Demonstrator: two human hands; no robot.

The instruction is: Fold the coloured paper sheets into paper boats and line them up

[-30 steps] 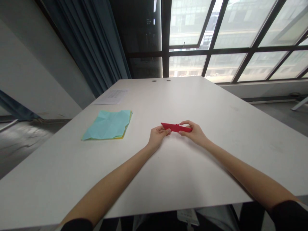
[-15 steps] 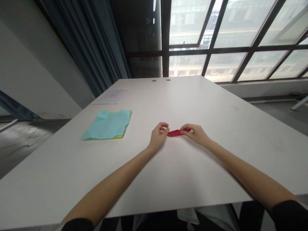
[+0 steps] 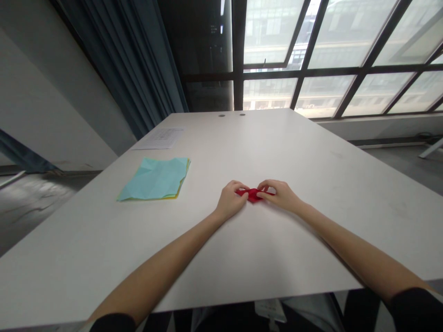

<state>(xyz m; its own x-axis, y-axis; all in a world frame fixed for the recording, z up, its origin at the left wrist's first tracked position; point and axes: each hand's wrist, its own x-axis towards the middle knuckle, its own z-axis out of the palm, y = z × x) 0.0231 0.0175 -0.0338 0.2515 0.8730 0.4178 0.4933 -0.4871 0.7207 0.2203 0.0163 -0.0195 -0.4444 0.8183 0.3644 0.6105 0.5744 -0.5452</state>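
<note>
A small folded piece of red paper [image 3: 254, 194] lies on the white table [image 3: 277, 249], near its middle. My left hand [image 3: 231, 203] pinches the paper's left end, fingers curled. From the other side, my right hand [image 3: 282, 193] presses its fingertips down on the right end. Both hands rest on the tabletop and hide most of the paper between them.
A stack of coloured sheets [image 3: 156, 179], light blue on top with yellow edges beneath, lies to the left. A printed white sheet [image 3: 159, 138] sits farther back on the left. Large windows and a dark curtain stand behind the table.
The red paper was a long strip held up between both hands. It has come down to the table and now looks shorter, with my hands closer together on it.
</note>
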